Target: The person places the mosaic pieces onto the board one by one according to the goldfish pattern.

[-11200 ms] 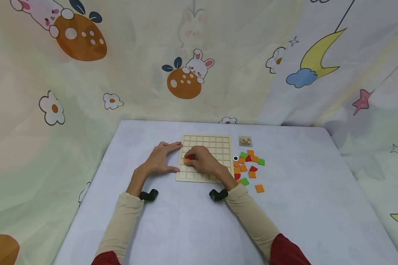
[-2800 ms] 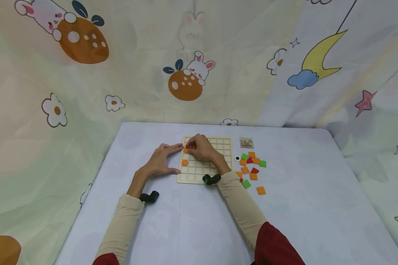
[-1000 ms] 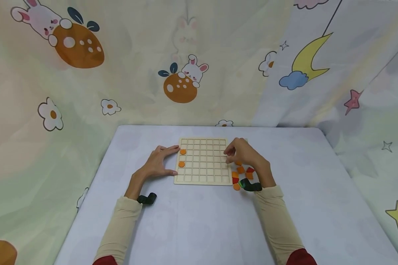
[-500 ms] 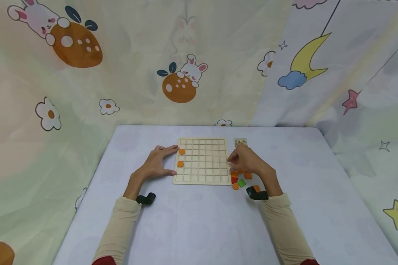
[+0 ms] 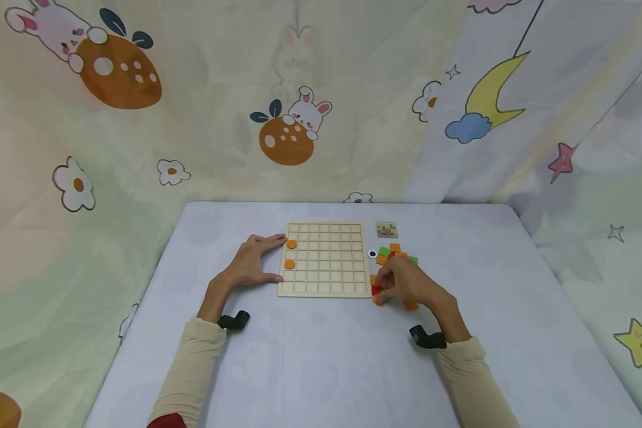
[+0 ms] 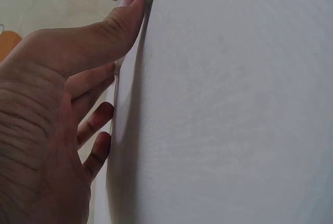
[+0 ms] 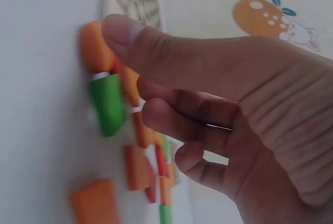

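While your left hand (image 5: 250,260) steadies the wooden grid board (image 5: 325,290) along its left edge, your right hand (image 5: 408,279) hovers among the loose pieces beside the board's right edge. The left grip is spread, thumb and fingers well apart against the wood. The right grip also looks parted, thumb away from the bent fingers; the thumb overlaps an orange disc (image 7: 94,47) near the board's lower right corner, though with the blur you can't be sure it touches.

The step in hand seems to be choosing a piece, with 2 orange discs (image 5: 290,264) seated in the leftmost column. Your next move would call for pinching the disc by its rim without nudging the green tile (image 7: 107,104) just beside it. Red and orange pieces crowd close too.

Above the pile, on the table (image 5: 310,356), lie a white piece with a black dot (image 5: 373,254) and a small pattern card (image 5: 386,230). The table has a pale cover, and a fabric backdrop (image 5: 374,142) printed with rabbits, flowers and a moon hangs behind it.
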Tool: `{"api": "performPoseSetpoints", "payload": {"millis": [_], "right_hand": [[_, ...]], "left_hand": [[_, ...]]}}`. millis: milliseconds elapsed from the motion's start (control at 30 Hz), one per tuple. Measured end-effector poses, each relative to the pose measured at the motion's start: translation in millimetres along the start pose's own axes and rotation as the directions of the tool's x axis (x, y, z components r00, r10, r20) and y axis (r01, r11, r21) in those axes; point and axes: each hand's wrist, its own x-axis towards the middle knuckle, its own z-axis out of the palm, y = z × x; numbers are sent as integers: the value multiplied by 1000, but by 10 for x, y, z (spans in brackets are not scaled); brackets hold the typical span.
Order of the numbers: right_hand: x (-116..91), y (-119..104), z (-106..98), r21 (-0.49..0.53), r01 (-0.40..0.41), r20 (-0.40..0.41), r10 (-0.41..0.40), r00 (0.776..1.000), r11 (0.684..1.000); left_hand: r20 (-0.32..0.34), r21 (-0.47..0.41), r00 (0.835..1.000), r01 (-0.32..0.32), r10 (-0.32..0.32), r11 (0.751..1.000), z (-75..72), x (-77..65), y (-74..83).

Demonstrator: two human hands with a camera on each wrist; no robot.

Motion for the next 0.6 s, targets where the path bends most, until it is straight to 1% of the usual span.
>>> {"api": "performPoseSetpoints", "payload": {"millis": [267, 433, 600], "right_hand": [[-128, 7, 107, -89, -29, -29, 27, 999, 996], [-182, 4, 140, -110, -67, -37, 64, 997, 992], [-205, -11, 181, -111, -91, -67, 84, 994, 990]], "left_hand": [[-1, -22, 1000, -2, 2, 1000, -10, 5, 8], [0, -21, 1000, -2, 2, 1000, -3, 5, 17], [6, -32, 1000, -5, 5, 999, -6, 4, 11]]}}
